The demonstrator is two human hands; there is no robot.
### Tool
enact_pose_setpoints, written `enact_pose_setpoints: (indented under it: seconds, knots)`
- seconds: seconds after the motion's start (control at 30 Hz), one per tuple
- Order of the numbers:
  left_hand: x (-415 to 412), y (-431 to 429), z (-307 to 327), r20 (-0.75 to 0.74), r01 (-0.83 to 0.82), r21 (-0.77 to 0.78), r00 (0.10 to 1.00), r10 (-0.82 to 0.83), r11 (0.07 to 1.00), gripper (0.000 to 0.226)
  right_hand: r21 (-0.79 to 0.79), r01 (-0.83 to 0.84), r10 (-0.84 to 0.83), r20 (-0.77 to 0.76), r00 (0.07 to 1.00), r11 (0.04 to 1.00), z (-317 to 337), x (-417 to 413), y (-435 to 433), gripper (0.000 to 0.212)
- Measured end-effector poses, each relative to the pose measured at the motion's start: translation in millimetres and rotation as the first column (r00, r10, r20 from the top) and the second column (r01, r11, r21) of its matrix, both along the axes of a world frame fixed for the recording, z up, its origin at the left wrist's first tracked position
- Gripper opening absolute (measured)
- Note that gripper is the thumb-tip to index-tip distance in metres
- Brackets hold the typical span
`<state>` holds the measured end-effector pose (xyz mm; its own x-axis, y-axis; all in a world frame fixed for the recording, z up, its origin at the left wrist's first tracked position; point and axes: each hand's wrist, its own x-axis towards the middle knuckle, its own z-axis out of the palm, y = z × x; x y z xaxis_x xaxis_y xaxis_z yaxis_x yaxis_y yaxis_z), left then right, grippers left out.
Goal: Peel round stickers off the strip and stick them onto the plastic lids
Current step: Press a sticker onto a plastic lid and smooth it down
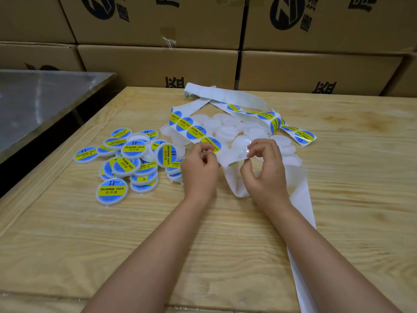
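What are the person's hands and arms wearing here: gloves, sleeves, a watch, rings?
Nothing shows. The left hand and right hand are ungloved, with no rings visible. The left forearm and right forearm are bare from wrist to the frame's bottom edge: no sleeves, watch, bracelet or wristband in view.

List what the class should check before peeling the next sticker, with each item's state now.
1. Left hand pinches the strip at the next sticker: ok.
2. Right hand pinches the strip's empty part: ok.
3. Sticker's edge lifted: cannot tell.
4. Bare lids lie just behind the hands: ok.
5. Labelled lids piled left of the bare ones: ok.
6. More stickers remain on the strip: ok.
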<state>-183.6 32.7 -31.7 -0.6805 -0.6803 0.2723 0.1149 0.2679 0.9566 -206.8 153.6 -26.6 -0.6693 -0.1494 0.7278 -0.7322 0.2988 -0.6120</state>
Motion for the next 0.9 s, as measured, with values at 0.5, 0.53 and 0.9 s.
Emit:
enact_pose_setpoints:
  seconds: [0.5, 0.53, 0.9]
  knots:
    - [12, 17, 7, -0.158, 0.027, -0.587, 0.976, -0.147, 0.809, 0.007, 0.026, 0.165, -0.164, -0.043, 0.986, 0.986, -1, -3, 2, 0.018]
    - [11, 17, 6, -0.157, 0.033, -0.571, 0.976, -0.149, 0.821, 0.005, 0.032, 0.175, -0.174, -0.045, 0.984, 0.984, -1, -3, 2, 0.021]
    - [10, 23, 9, -0.218, 0.172, -0.118, 0.956, -0.194, 0.978, 0.008, -0.300, -0.033, 0.144, 0.356, 0.923, 0.953, 3, -6, 4, 0.045]
